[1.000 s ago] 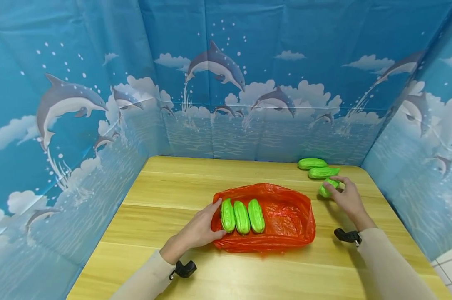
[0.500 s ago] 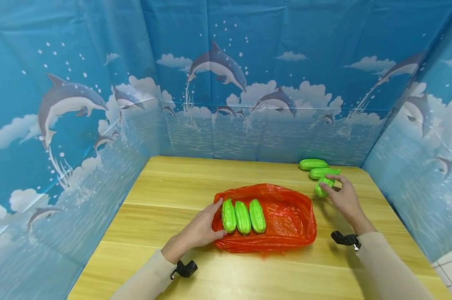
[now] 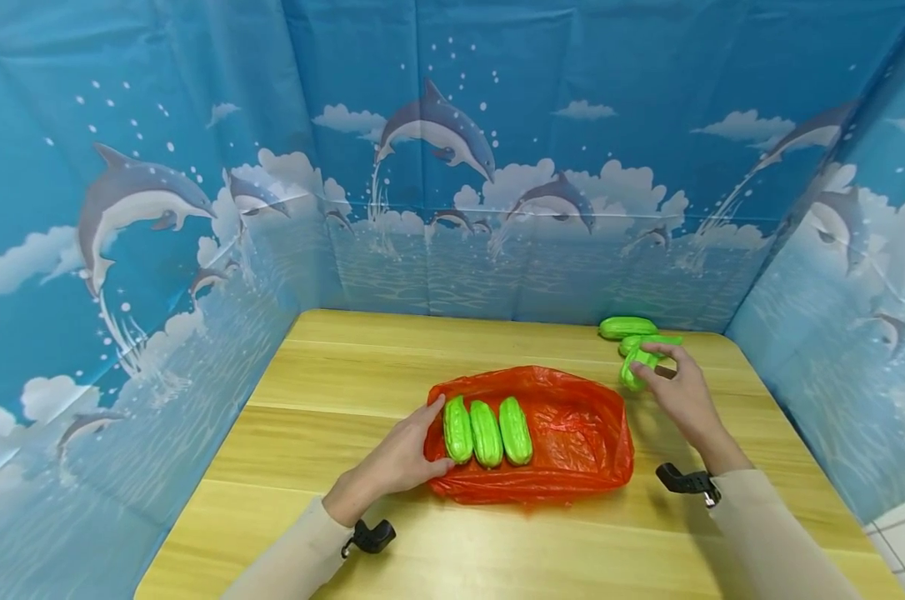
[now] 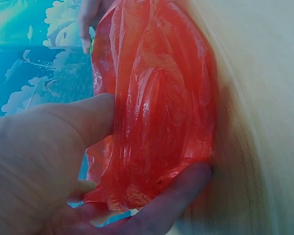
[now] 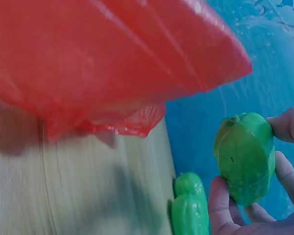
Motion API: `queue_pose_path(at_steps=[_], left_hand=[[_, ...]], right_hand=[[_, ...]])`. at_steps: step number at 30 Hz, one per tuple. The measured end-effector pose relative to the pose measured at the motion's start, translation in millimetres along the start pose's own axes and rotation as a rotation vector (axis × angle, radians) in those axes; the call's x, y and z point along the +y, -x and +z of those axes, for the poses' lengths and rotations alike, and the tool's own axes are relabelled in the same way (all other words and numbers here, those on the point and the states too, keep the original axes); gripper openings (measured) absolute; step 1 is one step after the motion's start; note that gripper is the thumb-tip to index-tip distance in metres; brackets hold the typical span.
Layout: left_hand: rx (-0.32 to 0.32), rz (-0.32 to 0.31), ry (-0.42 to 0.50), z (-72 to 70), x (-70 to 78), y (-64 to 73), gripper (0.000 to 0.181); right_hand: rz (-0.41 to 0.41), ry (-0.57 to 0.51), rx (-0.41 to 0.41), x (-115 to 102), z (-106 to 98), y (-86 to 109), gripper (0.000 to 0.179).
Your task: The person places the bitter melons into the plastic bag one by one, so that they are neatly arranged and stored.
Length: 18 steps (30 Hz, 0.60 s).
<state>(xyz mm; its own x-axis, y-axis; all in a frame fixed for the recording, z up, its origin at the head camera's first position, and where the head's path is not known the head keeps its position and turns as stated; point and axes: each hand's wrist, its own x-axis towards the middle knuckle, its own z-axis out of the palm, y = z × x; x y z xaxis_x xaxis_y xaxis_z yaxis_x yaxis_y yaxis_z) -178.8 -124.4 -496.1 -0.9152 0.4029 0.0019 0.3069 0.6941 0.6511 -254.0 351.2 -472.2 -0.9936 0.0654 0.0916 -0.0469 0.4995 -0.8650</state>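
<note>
Your right hand [image 3: 682,400] pinched a vegetable [image 5: 244,159] beyond the far right corner of the bag [image 3: 561,482] your left hand [image 3: 392,458] gripped.

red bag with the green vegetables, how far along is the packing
About half done, it seems. Done: three green vegetables lie side by side in the red bag; the left hand holds its left end. In hand: a fourth vegetable, in the right hand's grip, outside the bag. Left: probably that one, plus two more vegetables by the table's far right corner.
</note>
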Motion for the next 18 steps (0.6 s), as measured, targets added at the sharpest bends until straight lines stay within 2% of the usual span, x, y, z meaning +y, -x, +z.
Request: queue_pose_path(at_steps=[18], left_hand=[[-0.01, 0.001, -0.008, -1.5, 2.2, -1.2, 0.108]], right_hand=[[-0.04, 0.043, -0.018, -25, 2, 6.2, 0.078]])
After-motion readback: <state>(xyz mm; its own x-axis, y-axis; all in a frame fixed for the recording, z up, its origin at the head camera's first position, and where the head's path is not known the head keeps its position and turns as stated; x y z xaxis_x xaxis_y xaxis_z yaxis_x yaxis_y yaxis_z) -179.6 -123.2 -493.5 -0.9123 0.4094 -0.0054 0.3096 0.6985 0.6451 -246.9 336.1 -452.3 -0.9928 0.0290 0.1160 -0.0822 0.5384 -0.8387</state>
